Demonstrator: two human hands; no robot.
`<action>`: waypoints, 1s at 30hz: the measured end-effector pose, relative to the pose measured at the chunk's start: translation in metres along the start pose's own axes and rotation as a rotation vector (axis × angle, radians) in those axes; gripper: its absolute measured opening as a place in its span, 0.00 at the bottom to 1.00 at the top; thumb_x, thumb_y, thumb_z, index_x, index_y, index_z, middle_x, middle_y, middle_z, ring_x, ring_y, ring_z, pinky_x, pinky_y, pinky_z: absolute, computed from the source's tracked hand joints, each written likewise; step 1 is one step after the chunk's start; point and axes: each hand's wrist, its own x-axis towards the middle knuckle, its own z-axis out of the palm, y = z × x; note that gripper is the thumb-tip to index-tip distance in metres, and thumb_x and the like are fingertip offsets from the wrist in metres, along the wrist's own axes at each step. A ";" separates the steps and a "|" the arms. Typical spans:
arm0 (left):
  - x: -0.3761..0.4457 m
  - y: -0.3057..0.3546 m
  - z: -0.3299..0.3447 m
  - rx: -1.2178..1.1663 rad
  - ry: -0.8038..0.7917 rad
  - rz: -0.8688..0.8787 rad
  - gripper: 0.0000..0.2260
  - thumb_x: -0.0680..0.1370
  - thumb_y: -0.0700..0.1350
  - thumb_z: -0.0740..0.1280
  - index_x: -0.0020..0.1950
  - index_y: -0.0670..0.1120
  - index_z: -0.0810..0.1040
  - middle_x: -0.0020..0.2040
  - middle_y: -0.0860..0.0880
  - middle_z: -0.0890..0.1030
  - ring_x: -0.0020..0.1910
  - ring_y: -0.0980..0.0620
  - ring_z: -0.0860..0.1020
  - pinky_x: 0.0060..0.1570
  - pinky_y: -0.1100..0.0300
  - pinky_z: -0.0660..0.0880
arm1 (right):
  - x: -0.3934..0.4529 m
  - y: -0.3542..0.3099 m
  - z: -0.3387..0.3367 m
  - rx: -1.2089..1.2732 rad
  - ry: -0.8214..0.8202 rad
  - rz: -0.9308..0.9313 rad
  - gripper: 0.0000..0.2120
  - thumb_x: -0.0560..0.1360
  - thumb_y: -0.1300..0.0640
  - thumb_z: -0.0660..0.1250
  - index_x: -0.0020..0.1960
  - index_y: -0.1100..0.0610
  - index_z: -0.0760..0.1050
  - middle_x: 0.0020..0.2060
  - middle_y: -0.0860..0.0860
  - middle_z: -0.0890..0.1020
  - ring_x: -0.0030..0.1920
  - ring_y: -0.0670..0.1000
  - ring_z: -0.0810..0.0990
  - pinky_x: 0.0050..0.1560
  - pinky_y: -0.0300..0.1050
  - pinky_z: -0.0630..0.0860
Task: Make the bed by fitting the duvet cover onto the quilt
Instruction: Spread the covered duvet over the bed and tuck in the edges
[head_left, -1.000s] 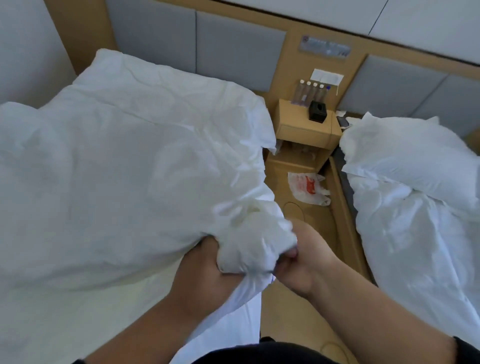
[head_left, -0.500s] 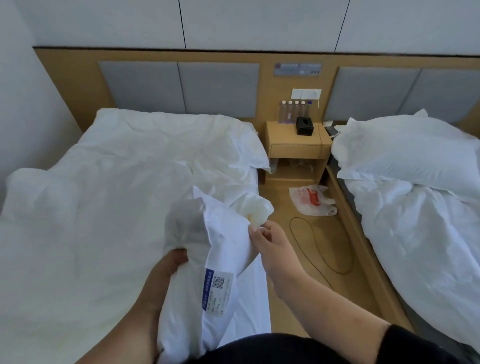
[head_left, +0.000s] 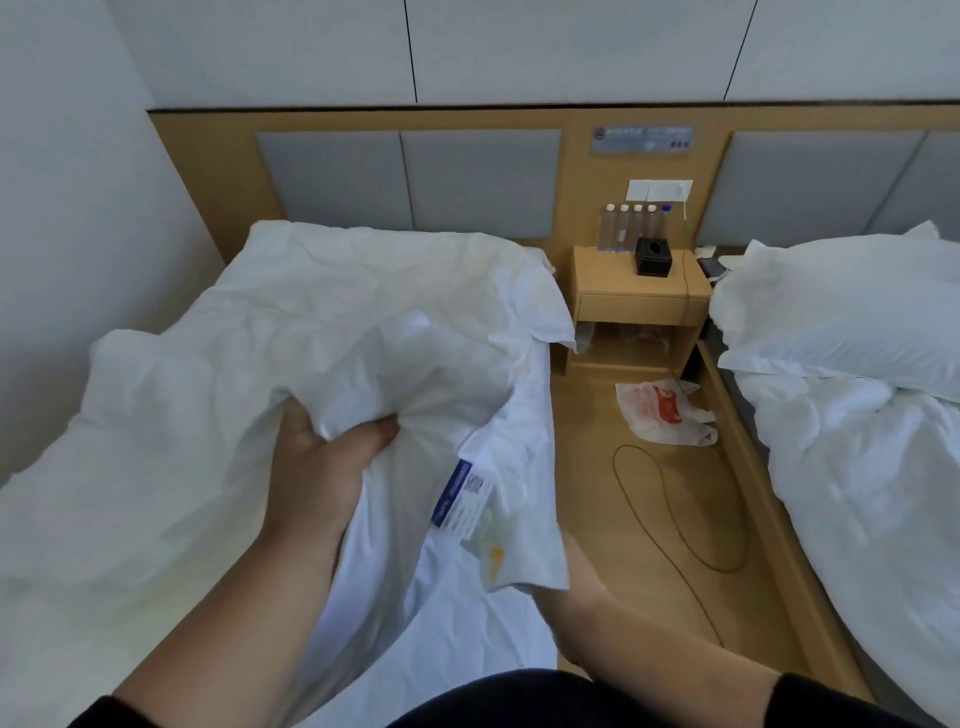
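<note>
Two hands: both of yours are at the near corner of the bedding, just left of the wooden floor strip that runs up to the nightstand (head_left: 642, 291).
Left hand: your left hand (head_left: 317, 467) has its grip bunched on a fold of the duvet cover (head_left: 363, 332), thumb and fingers curled into the white cloth.
Right hand: your right hand (head_left: 576, 577) is mostly hidden under the hanging corner of the cover; you cannot tell from here whether its grip is wide, narrow or holding cloth.
Duvet cover: it lies rumpled over the bed left of the nightstand, its near corner lifted toward you, with a blue and white label (head_left: 462, 499) showing on that corner.
Quilt: a yellowish patch shows through the cover near the corner; the quilt itself cannot be told apart from the cover.
Nightstand top: a black box (head_left: 653, 255) stands in front of a row of bottles (head_left: 631, 228).
Floor: a plastic bag (head_left: 662, 413) lies in front of the nightstand, and a thin dark cable (head_left: 675, 514) loops nearer to you.
Second bed: right of the nightstand, with a pillow (head_left: 841, 312) on white bedding.
</note>
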 end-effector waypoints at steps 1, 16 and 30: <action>0.004 0.003 0.003 0.015 -0.012 0.034 0.21 0.70 0.31 0.75 0.59 0.48 0.81 0.50 0.52 0.86 0.49 0.54 0.85 0.46 0.59 0.80 | -0.011 -0.011 0.005 0.067 -0.081 -0.055 0.07 0.73 0.64 0.70 0.49 0.54 0.79 0.40 0.50 0.84 0.38 0.45 0.82 0.38 0.36 0.78; 0.015 0.022 -0.008 0.155 -0.197 0.302 0.26 0.70 0.25 0.71 0.47 0.59 0.83 0.47 0.56 0.86 0.48 0.59 0.84 0.45 0.62 0.81 | -0.007 0.029 -0.033 -0.125 0.145 0.138 0.11 0.77 0.64 0.60 0.37 0.56 0.69 0.28 0.50 0.69 0.27 0.49 0.65 0.33 0.44 0.71; 0.025 0.016 -0.002 0.154 -0.252 0.197 0.20 0.67 0.37 0.74 0.59 0.45 0.80 0.54 0.45 0.85 0.55 0.44 0.83 0.54 0.34 0.79 | 0.043 -0.059 -0.001 -2.194 0.142 -0.522 0.14 0.80 0.55 0.61 0.64 0.54 0.76 0.60 0.51 0.79 0.64 0.57 0.72 0.68 0.54 0.58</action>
